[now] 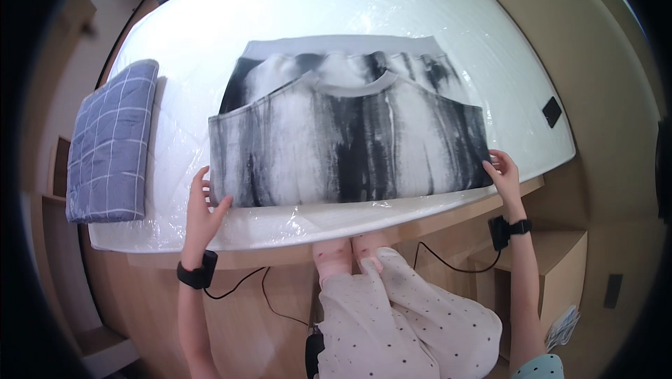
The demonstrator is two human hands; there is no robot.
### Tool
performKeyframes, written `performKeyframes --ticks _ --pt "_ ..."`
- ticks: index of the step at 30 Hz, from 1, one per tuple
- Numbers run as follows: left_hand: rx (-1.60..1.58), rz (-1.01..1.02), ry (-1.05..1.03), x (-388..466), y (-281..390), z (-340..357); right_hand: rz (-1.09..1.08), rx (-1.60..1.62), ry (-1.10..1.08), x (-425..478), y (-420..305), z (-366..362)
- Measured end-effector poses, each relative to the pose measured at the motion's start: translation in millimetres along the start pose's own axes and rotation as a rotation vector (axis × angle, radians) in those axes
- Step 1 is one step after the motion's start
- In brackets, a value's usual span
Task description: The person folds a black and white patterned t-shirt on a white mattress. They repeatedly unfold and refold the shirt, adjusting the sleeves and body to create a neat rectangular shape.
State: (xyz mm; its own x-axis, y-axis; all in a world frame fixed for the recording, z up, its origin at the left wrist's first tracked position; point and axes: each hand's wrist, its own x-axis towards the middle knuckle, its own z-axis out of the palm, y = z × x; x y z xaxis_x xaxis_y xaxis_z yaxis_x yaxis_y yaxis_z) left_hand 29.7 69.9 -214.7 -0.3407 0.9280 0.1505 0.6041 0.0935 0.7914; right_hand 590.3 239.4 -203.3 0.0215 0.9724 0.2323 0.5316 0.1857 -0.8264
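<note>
A black, grey and white streaked garment point(352, 143) lies spread on a plastic-covered mattress point(325, 224). Its upper part is folded down, with a grey neckline facing up and a plain grey band point(341, 44) along the far edge. My left hand point(206, 211) grips the near left corner between thumb and fingers. At the near right corner, my right hand point(503, 171) pinches the garment's edge in the same way. Both wrists wear black straps with small devices and cables. A folded blue-grey checked quilt point(113, 143) rests on the mattress, left of the garment.
A small dark flat object point(552, 112) lies near the mattress's right edge. Below it at right stands a wooden cabinet point(559, 263), with a bundle of white cable point(563, 328) beside it. Open wooden shelving point(44, 242) stands at left. Black cables hang near my legs.
</note>
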Motion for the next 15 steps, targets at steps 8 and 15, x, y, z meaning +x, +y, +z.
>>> performKeyframes --ticks 8,15 --pt "0.454 0.341 -0.013 0 -14 12 -0.113 0.012 -0.064 -25 -6 17" --pt "0.615 0.374 0.184 -10 -25 37 -0.515 -0.524 -0.021 -56 -15 10"
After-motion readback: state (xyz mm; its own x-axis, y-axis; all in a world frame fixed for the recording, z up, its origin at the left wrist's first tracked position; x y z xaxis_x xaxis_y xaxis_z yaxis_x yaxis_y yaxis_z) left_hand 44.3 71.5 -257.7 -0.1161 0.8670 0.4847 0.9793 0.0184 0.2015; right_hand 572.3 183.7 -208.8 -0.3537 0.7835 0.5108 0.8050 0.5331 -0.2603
